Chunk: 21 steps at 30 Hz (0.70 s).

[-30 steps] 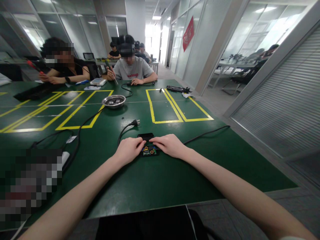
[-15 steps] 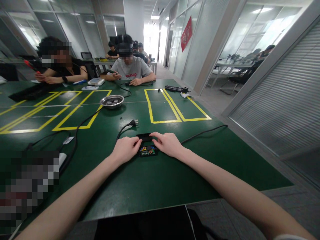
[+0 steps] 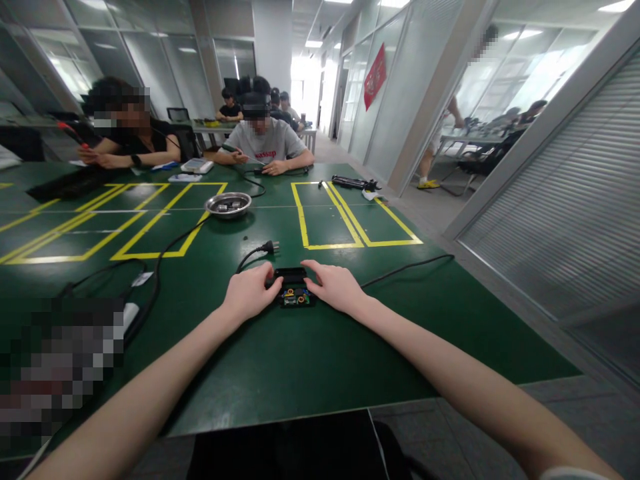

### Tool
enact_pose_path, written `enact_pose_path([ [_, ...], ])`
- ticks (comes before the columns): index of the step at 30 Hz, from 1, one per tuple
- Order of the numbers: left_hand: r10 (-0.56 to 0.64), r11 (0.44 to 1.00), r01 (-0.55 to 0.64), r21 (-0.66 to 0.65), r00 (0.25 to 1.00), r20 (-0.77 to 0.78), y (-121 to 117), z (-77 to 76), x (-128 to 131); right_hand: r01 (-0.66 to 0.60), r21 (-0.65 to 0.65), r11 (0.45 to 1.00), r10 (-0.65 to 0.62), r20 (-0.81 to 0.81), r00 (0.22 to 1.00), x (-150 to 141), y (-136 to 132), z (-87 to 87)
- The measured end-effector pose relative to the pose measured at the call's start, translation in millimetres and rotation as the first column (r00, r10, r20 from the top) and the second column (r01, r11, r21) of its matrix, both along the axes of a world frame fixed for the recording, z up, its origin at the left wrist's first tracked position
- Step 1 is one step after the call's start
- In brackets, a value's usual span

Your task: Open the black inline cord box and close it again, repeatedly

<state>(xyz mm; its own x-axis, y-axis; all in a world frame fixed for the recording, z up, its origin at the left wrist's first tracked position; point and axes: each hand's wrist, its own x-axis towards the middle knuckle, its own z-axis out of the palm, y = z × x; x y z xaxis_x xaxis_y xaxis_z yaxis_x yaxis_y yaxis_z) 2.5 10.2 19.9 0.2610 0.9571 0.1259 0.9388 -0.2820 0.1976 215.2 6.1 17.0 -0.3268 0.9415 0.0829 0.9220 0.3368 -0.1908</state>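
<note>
In the head view an opened black power adapter lies on the green table. Its lower shell with the circuit board [image 3: 297,298] faces up, showing coils and small coloured parts. Just beyond it is the black adapter cover [image 3: 291,275], hollow side toward me. At the cover's left end my left hand [image 3: 250,291] is closed, thumb and forefinger pinching it. My right hand [image 3: 334,287] pinches the right end the same way; its thumb is close to the board. A black power plug [image 3: 271,247] on a cord rests beyond my left hand.
A metal bowl [image 3: 229,205] with small metal parts stands farther off, among yellow tape outlines. A black cable [image 3: 410,268] runs to the right. Black folded gear [image 3: 353,182] lies near the far edge. Two people sit across the table [image 3: 310,373]. Cables lie at left.
My left forefinger has lifted slightly at the cover's left end. The cover and board stay nearly in place. A walking person has appeared behind the glass at right.
</note>
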Motion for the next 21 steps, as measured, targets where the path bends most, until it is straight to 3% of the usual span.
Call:
enact_pose_path([
  [5, -0.098, 0.991, 0.089, 0.103, 0.991, 0.09, 6.6, -13.1, -5.7, -0.01, -0.004, 1.0, 0.01, -0.017, 1.0, -0.1, 0.9, 0.4],
  [10, -0.24, 0.969, 0.224, 0.099, 0.949, 0.204, 11.1, -18.5, -10.7, -0.02, -0.013, 1.0, 0.02, -0.032, 0.999, 1.8, 3.2, -4.7],
  [15, -0.28, 0.96, 0.265, 0.09, 0.906, 0.318, 6.4, -14.0, -12.1, -0.104, 0.02, 0.994, 0.106, -0.239, 0.965, 11.8, 8.1, -15.5],
  [18, -0.338, 0.94, 0.325, 0.101, 0.859, 0.384, 3.0, -12.8, -11.3, -0.179, 0.078, 0.981, 0.195, -0.372, 0.908, 17.1, 10.3, -20.9],
  [21, -0.392, 0.913, 0.4, 0.078, 0.808, 0.441, 0.4, -12.3, -11.0, -0.235, 0.04, 0.971, 0.223, -0.498, 0.838, 21.4, 11.1, -23.1],
])
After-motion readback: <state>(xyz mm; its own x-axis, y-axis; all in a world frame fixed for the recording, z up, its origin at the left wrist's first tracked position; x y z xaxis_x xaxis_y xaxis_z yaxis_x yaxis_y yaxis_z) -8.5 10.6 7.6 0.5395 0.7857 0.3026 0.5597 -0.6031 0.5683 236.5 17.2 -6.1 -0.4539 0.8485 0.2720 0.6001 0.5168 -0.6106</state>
